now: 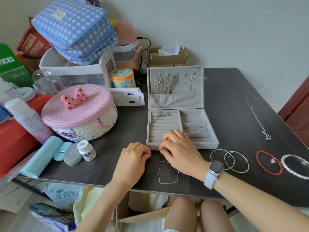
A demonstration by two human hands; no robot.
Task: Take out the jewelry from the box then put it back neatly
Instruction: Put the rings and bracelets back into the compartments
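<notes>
- Jewelry box [182, 144]: grey, velvet-lined, lid propped open; its front wall lies directly under the fingertips of the right hand [179, 151]; ring rolls fill the left tray, with two rings [161, 114] seated in the row farthest from the grip.
- Right hand: fingers curled over the front edge of the box, at the near end of the ring rolls; something small may be pinched there, but the fingers hide it, so what it holds cannot be told; a pale watch [215, 168] sits on the wrist.
- Left hand [133, 158]: loosely curled on the table [234, 91], knuckles just beside the right hand's fingertips; whether it pinches anything cannot be told.
- Thin chain [167, 173]: lying in a loop just behind the grip, toward the person.
- Bracelet in box [199, 128]: in the right compartments, just beyond the right hand's knuckles.
- Hanging chains [173, 82]: on the lid hooks, well beyond the grip, their ends tucked into the lid pocket.
- Items laid out: two wire bangles [229, 160] just outboard of the right wrist; red bead bracelet [269, 163] and clear bangle [296, 166] farther out that way; long necklace [257, 118] well apart, stretched across the table.
- Judged step: working at the front ring rows, either lifting or seating a small piece; it would go best with the left hand steadying the box front, one piece moved at a time, chains kept straight so they cannot knot.
- Surroundings: pink woven basket [78, 114] and pill bottle [87, 150] outboard of the left hand.
</notes>
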